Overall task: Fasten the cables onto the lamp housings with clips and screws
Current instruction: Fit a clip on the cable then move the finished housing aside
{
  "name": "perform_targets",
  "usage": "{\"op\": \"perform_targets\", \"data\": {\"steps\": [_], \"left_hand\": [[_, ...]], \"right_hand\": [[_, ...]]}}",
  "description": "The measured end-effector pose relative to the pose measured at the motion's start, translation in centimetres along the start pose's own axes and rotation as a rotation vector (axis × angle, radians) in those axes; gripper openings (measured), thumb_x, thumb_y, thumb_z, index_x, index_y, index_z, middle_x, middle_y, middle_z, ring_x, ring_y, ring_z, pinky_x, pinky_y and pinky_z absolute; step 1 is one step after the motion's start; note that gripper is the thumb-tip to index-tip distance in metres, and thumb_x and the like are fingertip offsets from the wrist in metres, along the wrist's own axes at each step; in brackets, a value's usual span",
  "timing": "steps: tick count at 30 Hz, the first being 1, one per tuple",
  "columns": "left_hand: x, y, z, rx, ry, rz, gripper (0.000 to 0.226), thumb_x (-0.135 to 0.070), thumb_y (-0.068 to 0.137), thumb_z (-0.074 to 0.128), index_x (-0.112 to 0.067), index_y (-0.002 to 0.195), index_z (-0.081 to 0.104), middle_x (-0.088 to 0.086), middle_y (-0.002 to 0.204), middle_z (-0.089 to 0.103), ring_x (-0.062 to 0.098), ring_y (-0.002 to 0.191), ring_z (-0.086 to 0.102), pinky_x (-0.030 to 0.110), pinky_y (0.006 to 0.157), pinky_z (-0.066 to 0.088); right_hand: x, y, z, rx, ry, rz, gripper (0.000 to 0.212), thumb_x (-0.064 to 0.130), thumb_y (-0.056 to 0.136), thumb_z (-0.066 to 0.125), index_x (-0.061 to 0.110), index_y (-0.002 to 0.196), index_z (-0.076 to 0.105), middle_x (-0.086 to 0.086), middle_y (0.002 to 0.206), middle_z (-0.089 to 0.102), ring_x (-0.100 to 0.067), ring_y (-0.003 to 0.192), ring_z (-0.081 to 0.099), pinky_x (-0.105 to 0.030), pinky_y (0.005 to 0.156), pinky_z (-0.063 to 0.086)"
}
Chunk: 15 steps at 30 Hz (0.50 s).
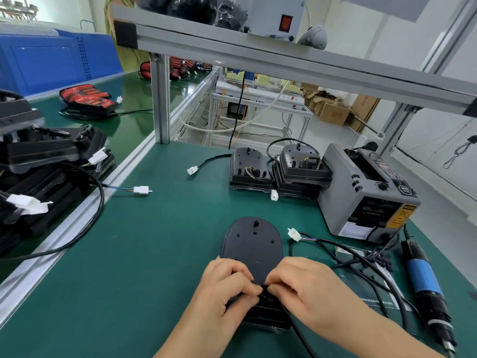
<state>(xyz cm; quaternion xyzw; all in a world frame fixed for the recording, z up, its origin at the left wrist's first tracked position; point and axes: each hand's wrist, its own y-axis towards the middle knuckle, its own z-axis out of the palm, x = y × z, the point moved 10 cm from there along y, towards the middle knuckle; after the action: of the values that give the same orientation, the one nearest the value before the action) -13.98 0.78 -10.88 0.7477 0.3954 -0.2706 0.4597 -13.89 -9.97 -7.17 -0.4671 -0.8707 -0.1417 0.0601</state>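
Note:
A black lamp housing [254, 244] lies face down on the green mat in front of me. Both hands work at its near end. My left hand [227, 285] has its fingers curled on the housing's near edge, pinching a small black part. My right hand [304, 285] pinches the same black part, which looks like a clip on the cable, from the right. The black cable [335, 248] runs off to the right and ends in a white connector [294, 233]. What lies under my fingertips is hidden.
Two more housings [249, 169] [300, 164] stand at the back with cables and white plugs. A grey tape dispenser [366, 197] sits at right, a blue electric screwdriver [423, 282] near the right edge. Stacked housings [46, 161] fill the left conveyor. An aluminium frame crosses overhead.

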Motion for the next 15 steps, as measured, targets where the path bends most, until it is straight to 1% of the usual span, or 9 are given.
{"op": "perform_targets", "data": {"steps": [2, 5, 8, 11, 15], "left_hand": [[0.1, 0.0, -0.1, -0.006, -0.008, -0.008, 0.013, -0.022, 0.080, 0.066, -0.033, 0.082, 0.060, -0.016, 0.092, 0.056, 0.007, 0.102, 0.049, 0.037, 0.110, 0.028], [0.2, -0.1, -0.1, -0.008, -0.021, -0.026, 0.013, -0.022, 0.079, 0.066, -0.033, 0.082, 0.060, -0.015, 0.093, 0.057, 0.009, 0.103, 0.050, 0.039, 0.112, 0.027], [0.3, 0.0, -0.1, -0.010, -0.032, -0.032, 0.013, -0.022, 0.079, 0.066, -0.034, 0.082, 0.060, -0.015, 0.092, 0.057, 0.008, 0.102, 0.050, 0.040, 0.112, 0.027], [0.3, 0.0, -0.1, -0.008, -0.038, -0.033, 0.013, -0.022, 0.079, 0.066, -0.033, 0.082, 0.061, -0.015, 0.092, 0.058, 0.009, 0.102, 0.050, 0.040, 0.112, 0.027], [0.3, 0.0, -0.2, -0.012, -0.045, -0.037, 0.013, -0.021, 0.078, 0.067, -0.032, 0.081, 0.062, -0.014, 0.091, 0.058, 0.009, 0.101, 0.051, 0.040, 0.112, 0.027]], "right_hand": [[-0.8, -0.4, 0.4, -0.005, 0.112, 0.024, 0.026, 0.033, 0.090, 0.049, 0.020, 0.098, 0.069, 0.010, 0.092, 0.060, 0.000, 0.084, 0.048, -0.008, 0.077, 0.030], [-1.6, -0.6, 0.6, -0.041, 0.213, 0.067, 0.019, 0.029, 0.088, 0.053, 0.019, 0.093, 0.069, 0.015, 0.085, 0.056, 0.005, 0.078, 0.046, -0.011, 0.073, 0.035], [-2.3, -0.9, 0.9, -0.065, 0.316, 0.111, 0.015, 0.026, 0.085, 0.057, 0.019, 0.088, 0.070, 0.013, 0.082, 0.058, -0.002, 0.077, 0.052, -0.016, 0.071, 0.040], [-2.5, -0.9, 0.9, -0.101, 0.364, 0.101, 0.010, 0.022, 0.084, 0.060, 0.019, 0.086, 0.070, 0.013, 0.083, 0.060, -0.006, 0.077, 0.055, -0.022, 0.070, 0.045], [-2.5, -1.3, 0.8, -0.157, 0.377, 0.084, 0.007, 0.019, 0.084, 0.063, 0.020, 0.084, 0.069, 0.012, 0.082, 0.060, -0.005, 0.076, 0.056, -0.022, 0.069, 0.045]]}}
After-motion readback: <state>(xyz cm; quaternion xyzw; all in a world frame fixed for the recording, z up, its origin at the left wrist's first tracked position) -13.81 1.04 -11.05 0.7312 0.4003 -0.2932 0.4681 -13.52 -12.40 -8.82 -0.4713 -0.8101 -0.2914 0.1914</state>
